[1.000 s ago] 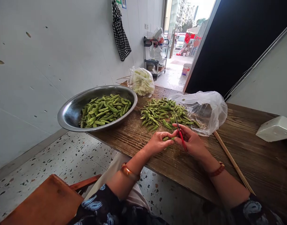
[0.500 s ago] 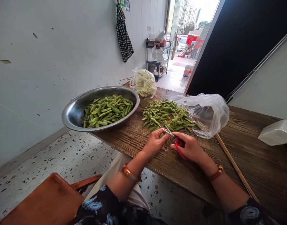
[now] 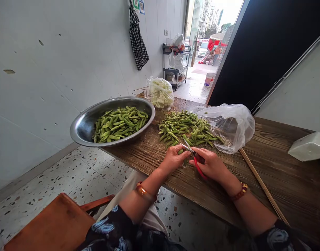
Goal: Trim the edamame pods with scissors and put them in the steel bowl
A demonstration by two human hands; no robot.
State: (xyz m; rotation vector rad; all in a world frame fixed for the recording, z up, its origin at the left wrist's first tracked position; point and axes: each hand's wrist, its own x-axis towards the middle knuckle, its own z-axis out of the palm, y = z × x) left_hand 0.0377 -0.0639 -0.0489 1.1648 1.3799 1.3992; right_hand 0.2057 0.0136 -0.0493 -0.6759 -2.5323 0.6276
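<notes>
My left hand (image 3: pixel 173 156) pinches a green edamame pod (image 3: pixel 180 151) between thumb and fingers. Red-handled scissors (image 3: pixel 199 168) are gripped in my right hand (image 3: pixel 210 164); their blades are parted and point up and left, by the tips of my left fingers. Just beyond both hands, a loose pile of edamame pods (image 3: pixel 184 125) lies on the wooden table (image 3: pixel 214 193). To the left, a wide steel basin (image 3: pixel 83 137) at the table's edge holds many more edamame pods (image 3: pixel 120 123).
A crumpled clear plastic bag (image 3: pixel 241 125) lies right of the pile. Behind the basin sits a bag of cauliflower (image 3: pixel 161 94). Thin wooden sticks (image 3: pixel 264 186) run along the right, near a white plastic container (image 3: pixel 307 146). A brown stool (image 3: pixel 50 226) stands at lower left.
The view has shifted very slightly. My hands stay in nearly the same place, with the pod and the parted scissors still held.
</notes>
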